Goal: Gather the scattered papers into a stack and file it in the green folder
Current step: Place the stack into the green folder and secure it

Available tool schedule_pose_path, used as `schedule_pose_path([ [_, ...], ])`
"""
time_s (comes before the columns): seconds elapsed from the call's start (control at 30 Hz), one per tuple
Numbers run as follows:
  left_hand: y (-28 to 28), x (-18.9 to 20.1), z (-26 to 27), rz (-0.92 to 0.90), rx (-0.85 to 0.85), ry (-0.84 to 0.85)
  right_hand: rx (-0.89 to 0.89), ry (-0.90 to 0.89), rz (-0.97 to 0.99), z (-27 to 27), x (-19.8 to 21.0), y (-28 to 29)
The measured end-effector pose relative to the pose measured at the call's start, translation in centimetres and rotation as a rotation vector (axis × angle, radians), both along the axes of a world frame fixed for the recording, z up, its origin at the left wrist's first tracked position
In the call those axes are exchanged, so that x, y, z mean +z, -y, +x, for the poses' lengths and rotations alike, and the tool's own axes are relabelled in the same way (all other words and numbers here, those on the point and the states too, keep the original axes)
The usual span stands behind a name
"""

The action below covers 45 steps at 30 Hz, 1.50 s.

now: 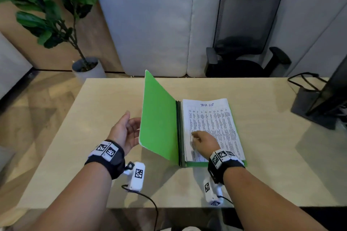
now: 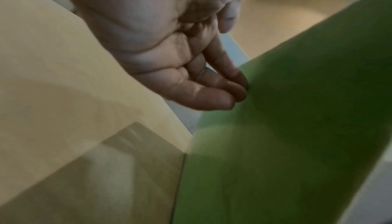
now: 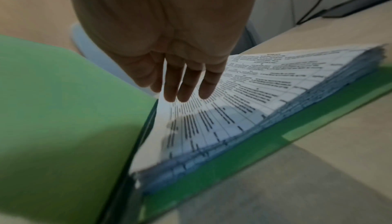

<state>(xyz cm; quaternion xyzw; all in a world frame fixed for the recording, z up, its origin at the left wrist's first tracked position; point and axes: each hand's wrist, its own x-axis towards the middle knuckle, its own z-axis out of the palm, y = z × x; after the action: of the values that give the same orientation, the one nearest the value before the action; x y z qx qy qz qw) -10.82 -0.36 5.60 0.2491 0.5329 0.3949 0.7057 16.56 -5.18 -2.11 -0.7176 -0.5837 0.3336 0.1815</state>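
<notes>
The green folder lies open on the table, its front cover (image 1: 159,118) raised nearly upright. My left hand (image 1: 134,124) is open on the cover's outer side, and its straight fingertips (image 2: 233,92) touch the green cover (image 2: 297,127). A stack of printed papers (image 1: 212,118) headed "TASK LIST" lies on the folder's back cover (image 3: 233,160). My right hand (image 1: 195,137) rests flat on the stack near the spine. Its fingers (image 3: 184,85) are straight on the top sheet (image 3: 254,102), next to the raised cover (image 3: 63,110).
A monitor stand (image 1: 317,103) with cables sits at the right end of the light wooden table (image 1: 93,108). Beyond the far edge are a black office chair (image 1: 247,39) and a potted plant (image 1: 82,67).
</notes>
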Motion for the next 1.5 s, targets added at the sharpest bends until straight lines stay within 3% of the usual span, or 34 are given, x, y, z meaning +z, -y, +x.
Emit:
schedule_pose_path([
  [0.07, 0.5, 0.4, 3.0, 0.02, -0.147, -0.004, -0.077, -0.134, 0.048, 0.8, 1.5, 0.1],
  [0.17, 1.4, 0.2, 7.4, 0.083, -0.426, -0.191, -0.212, -0.425, 0.075, 2.2, 3.4, 0.5],
  [0.33, 1.8, -4.0, 12.0, 0.352, -0.89, -0.814, -0.486, -0.777, -0.026, 6.3, 5.4, 1.0],
  [0.43, 2.4, -6.4, 13.6, 0.366, -0.963, -1.085, -0.735, -1.071, -0.046, 9.0, 5.0, 2.5],
  [0.47, 2.5, -6.9, 14.0, 0.349, -0.949, -1.112, -0.749, -0.996, -0.021, 9.9, 4.6, 2.9],
  [0.53, 2.7, -7.7, 14.5, 0.305, -0.934, -1.158, -0.651, -0.686, 0.02, 11.6, 3.1, 3.7],
  [0.7, 2.7, -8.6, 15.6, 0.261, -0.991, -1.206, -0.183, 0.155, -0.305, 12.8, 0.1, 5.6],
  [0.8, 2.5, -8.8, 16.3, 0.239, -1.0, -1.217, 0.013, 0.515, -0.263, 11.6, 0.0, 5.3],
  [0.87, 2.4, -9.0, 16.9, 0.238, -0.995, -1.224, 0.122, 0.543, -0.211, 10.7, 0.0, 4.7],
  [0.97, 2.0, -9.3, 18.2, 0.274, -0.972, -1.238, 0.266, 0.516, -0.319, 10.3, 0.0, 3.8],
  [1.1, 0.1, -9.6, 20.3, 0.297, -0.969, -1.239, 0.264, 0.581, -0.349, 12.3, 0.1, 2.0],
  [1.5, -7.0, -10.2, 26.5, 0.35, -0.972, -1.248, 0.219, 0.486, -0.384, 19.3, -0.8, -4.6],
])
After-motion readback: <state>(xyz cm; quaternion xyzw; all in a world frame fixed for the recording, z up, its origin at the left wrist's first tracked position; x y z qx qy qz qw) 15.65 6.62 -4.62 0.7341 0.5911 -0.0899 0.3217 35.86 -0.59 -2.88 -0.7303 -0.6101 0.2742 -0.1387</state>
